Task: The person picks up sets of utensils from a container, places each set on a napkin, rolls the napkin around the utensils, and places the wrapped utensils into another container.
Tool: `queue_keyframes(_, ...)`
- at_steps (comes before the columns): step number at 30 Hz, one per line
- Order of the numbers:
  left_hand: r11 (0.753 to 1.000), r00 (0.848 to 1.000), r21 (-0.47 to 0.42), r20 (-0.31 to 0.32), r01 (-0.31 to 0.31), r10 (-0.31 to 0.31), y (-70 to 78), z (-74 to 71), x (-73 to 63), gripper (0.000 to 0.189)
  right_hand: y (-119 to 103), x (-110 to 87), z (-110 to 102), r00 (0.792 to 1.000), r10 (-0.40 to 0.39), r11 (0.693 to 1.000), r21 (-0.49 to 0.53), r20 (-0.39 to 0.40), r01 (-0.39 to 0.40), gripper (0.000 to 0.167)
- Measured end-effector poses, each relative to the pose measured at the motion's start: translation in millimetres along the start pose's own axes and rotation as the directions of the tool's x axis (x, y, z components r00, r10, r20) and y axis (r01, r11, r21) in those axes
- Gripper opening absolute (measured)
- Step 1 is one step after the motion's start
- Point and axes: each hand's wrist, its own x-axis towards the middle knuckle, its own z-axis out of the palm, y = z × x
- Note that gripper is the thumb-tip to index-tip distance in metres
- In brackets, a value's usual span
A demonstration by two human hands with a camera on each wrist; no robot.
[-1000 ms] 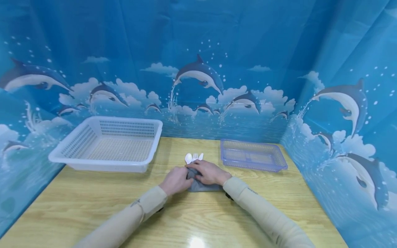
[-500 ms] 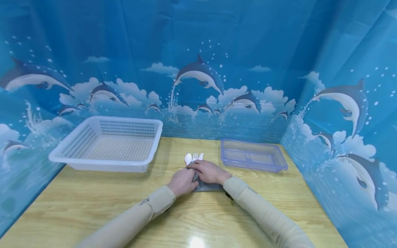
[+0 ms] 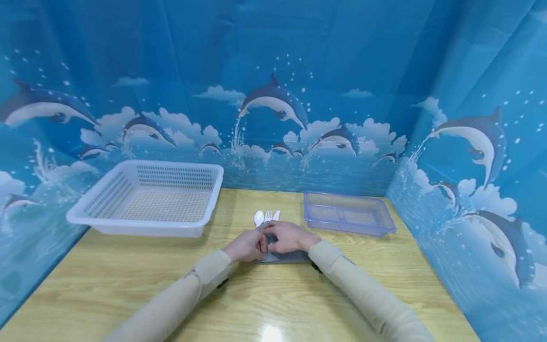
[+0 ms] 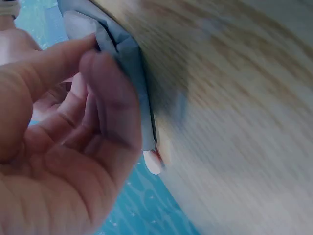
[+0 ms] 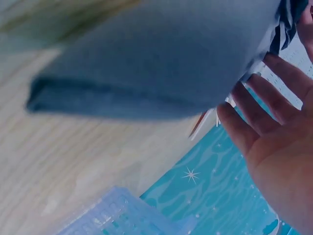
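Observation:
A grey cloth (image 3: 289, 257) lies folded on the table between my hands. Out of its far side stick the heads of a white spoon (image 3: 259, 218), fork (image 3: 268, 216) and knife (image 3: 276, 215); their lower parts are covered. My left hand (image 3: 246, 245) pinches the cloth's near-left part with thumb and forefinger, and in the left wrist view a bunched fold (image 4: 124, 51) shows at those fingertips. Over the far part lies my right hand (image 3: 290, 236), its fingertips along the cloth's edge. In the right wrist view those fingers (image 5: 261, 107) are fairly straight, touching the cloth (image 5: 161, 63).
On the left of the wooden table (image 3: 239, 304) stands a large white basket (image 3: 209, 204) with nothing in it. A shallow purple basket (image 3: 350, 230) stands at the back right. Blue dolphin-print curtains (image 3: 273, 156) enclose the table at the back and both sides.
My left hand first moved right along the cloth toward the right hand, then drew back a little left with its wrist turned. The right hand has hardly moved; the cutlery stays put.

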Motion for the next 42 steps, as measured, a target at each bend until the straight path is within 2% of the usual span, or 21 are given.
queue_keyframes(2,0.999,0.999,0.043,-0.04,0.005,-0.003,-1.1,1.4,0.0,0.021,-0.1,-1.0,-0.2,1.0,0.0,1.0,0.013,0.016,0.0,0.054)
queue_keyframes(5,0.997,0.997,0.066,-0.064,0.037,-0.032,-2.6,1.3,1.1,0.026,-0.3,-2.5,0.1,1.0,-0.012,1.0,0.025,0.022,0.011,0.058)
queue_keyframes(9,0.992,0.99,0.025,-0.06,0.126,-0.125,-6.0,-2.5,3.2,0.03,-0.4,-3.6,0.5,0.999,-0.03,0.999,0.021,0.02,0.03,0.065)
queue_keyframes(14,0.963,0.961,-0.069,-0.076,0.259,-0.264,-11.9,-8.2,5.6,0.038,0.3,-3.6,0.7,0.999,-0.021,1.0,0.001,0.028,0.021,0.071)
queue_keyframes(17,0.946,0.947,-0.125,-0.084,0.299,-0.31,-13.1,-10.0,8.5,0.039,1.3,-4.5,1.4,0.999,0.001,1.0,-0.008,0.042,0.0,0.075)
queue_keyframes(22,0.934,0.934,-0.124,-0.081,0.336,-0.347,-12.2,-12.1,16.2,0.032,2.1,-5.6,2.2,0.998,0.023,1.0,-0.01,0.051,-0.022,0.078)
queue_keyframes(28,0.886,0.902,-0.195,-0.016,0.42,-0.431,-10.9,-12.3,25.3,0.029,1.3,-5.7,3.2,0.999,0.017,1.0,-0.018,0.052,-0.016,0.077)
queue_keyframes(35,0.859,0.882,-0.234,-0.013,0.455,-0.471,-13.6,-9.3,31.0,0.027,4.0,-6.7,4.2,0.999,0.011,0.999,0.036,0.045,-0.012,0.076)
queue_keyframes(39,0.85,0.877,-0.25,-0.002,0.464,-0.48,-14.9,-8.5,32.1,0.028,8.5,-8.4,4.4,0.999,0.012,0.993,0.114,0.032,-0.016,0.072)
queue_keyframes(42,0.858,0.884,-0.245,-0.003,0.452,-0.467,-16.1,-8.4,31.8,0.031,11.8,-9.2,5.2,1.0,0.007,0.989,0.145,0.015,-0.009,0.069)
